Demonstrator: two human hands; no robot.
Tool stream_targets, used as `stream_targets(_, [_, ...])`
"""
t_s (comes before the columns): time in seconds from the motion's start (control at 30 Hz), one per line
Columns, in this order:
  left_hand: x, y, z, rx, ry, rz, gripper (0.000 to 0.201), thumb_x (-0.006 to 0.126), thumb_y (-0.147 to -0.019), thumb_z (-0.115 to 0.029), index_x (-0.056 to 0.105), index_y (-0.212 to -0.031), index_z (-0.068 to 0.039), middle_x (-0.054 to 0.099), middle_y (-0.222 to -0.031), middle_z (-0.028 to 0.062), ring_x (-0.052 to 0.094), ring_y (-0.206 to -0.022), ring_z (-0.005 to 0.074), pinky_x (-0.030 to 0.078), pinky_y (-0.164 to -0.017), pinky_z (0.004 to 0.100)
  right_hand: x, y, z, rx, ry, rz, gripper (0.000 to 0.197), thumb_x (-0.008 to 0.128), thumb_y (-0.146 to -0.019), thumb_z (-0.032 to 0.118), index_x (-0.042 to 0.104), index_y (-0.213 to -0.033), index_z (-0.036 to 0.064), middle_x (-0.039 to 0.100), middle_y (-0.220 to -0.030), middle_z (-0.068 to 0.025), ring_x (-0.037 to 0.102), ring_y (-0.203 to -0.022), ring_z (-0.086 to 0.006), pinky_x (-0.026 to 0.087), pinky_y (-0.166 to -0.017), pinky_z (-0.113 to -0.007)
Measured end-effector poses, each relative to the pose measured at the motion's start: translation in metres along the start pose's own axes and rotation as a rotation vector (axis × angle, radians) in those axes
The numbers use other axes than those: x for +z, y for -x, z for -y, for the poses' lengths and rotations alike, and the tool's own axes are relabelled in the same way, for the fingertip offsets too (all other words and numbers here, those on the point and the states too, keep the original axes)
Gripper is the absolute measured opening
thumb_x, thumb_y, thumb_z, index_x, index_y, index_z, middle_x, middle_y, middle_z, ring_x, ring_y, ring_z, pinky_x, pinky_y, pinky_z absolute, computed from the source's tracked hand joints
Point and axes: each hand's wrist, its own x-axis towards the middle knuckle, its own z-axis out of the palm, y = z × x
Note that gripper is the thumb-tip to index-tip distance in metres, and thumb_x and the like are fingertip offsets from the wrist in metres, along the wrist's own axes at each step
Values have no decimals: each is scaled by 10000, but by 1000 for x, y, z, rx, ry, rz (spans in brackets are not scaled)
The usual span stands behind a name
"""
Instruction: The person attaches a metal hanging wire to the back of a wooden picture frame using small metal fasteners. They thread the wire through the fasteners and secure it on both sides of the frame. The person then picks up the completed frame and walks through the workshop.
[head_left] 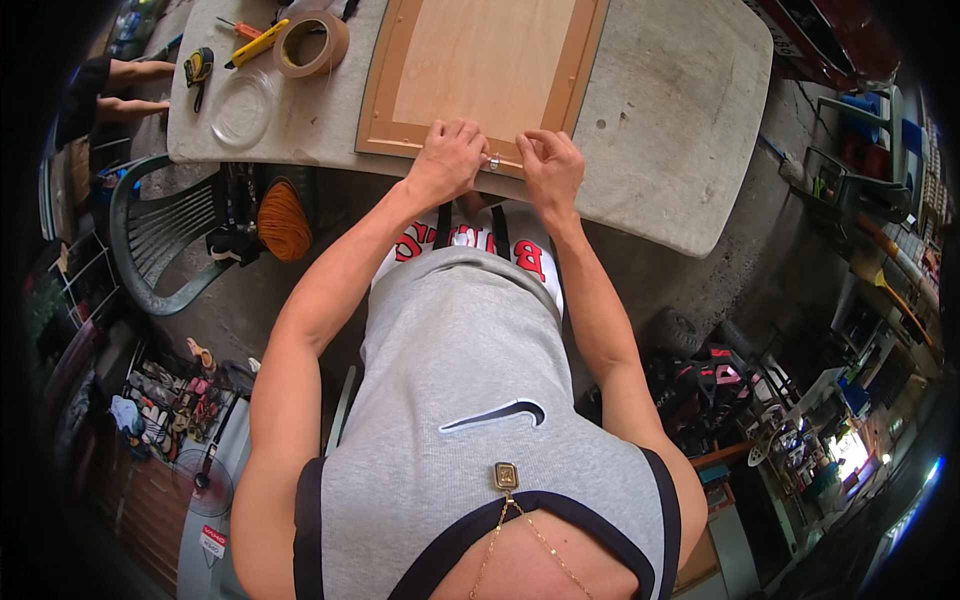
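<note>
A picture frame (480, 75) lies back up on the table, its wooden backing edged with brown tape. At the middle of its near edge sits a small metal hanger (493, 161). My left hand (452, 158) rests just left of that hanger, fingers curled together against the frame's edge. On the other side, my right hand (552, 170) has thumb and fingertips pinched together close to the hanger. Whatever either hand pinches is too small or hidden to make out.
On the table's left part lie a roll of brown tape (336, 50), a yellow utility knife (262, 42), an orange-handled screwdriver (240, 30), a tape measure (198, 66) and a coil of clear line (243, 108). A green plastic chair (150, 250) stands left, below the tabletop (670, 130).
</note>
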Motion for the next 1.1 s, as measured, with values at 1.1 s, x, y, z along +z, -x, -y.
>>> stream_targets(1.1, [28,-20,5,-689,1542,-528,154,619,-908,-145,703,-887,-17,627,-952,10,553,-890,106,401,-860,260,14,-36,-6,93,-505,756,372,604,-906,232,595,-1192,-5,698,-961,-122,651,-891,-171,508,-788,-296])
